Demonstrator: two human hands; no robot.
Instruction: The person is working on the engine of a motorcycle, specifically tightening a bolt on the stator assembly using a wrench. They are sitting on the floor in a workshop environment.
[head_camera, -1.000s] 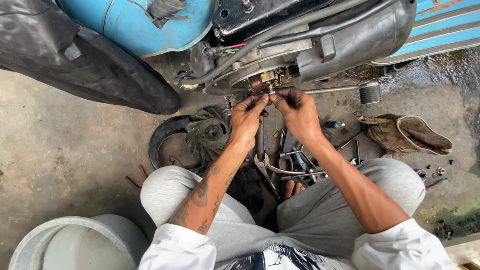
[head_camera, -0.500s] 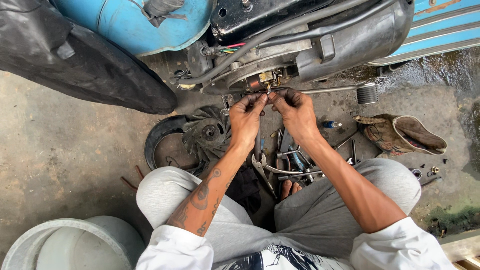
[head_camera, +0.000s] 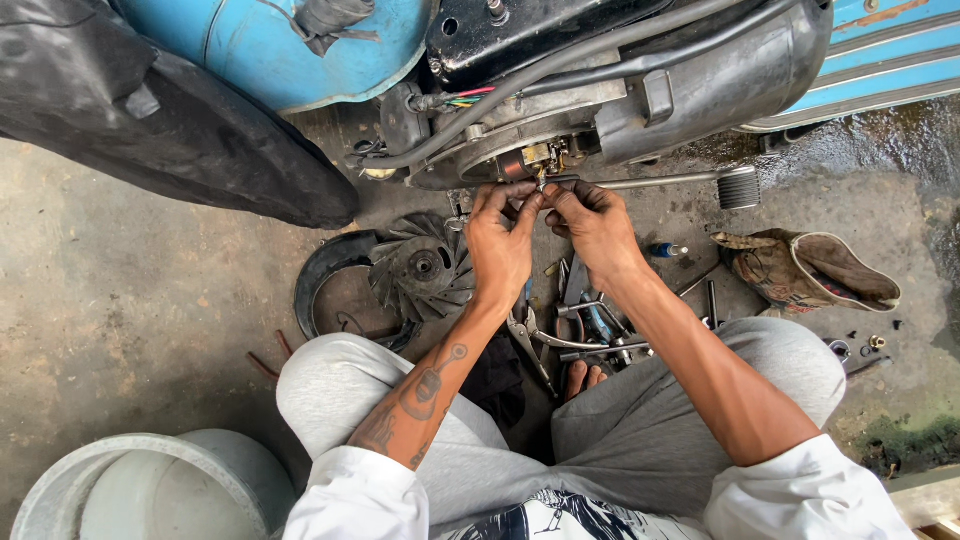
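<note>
A person sits low on the concrete floor (head_camera: 120, 330) with knees apart, in grey trousers and a white shirt, and both hands are up at the open side of a blue scooter (head_camera: 300, 40). The left hand (head_camera: 500, 245) and the right hand (head_camera: 595, 225) meet just under the scooter's engine (head_camera: 560, 130), and their fingertips touch each other there. The fingers of both hands are pinched close together on one tiny part (head_camera: 541, 185) right at the engine's open round side, but it is too small to tell what it is. Above the hands, grey hoses and a few coloured wires (head_camera: 465, 98) run across the engine. A black seat cover (head_camera: 150, 140) hangs down on the left. Just left of the left hand, a grey cooling fan (head_camera: 420, 270) with many blades lies in a round black cover (head_camera: 325, 290) on the floor. Between the person's knees lie pliers (head_camera: 525, 335) and some other metal tools, close together. The kick pedal (head_camera: 738, 187) sticks out to the right of the hands. Further right, a worn brown shoe (head_camera: 810, 270) lies on its side, and small nuts sit near it. A white bucket (head_camera: 150, 490) stands by the left knee.
</note>
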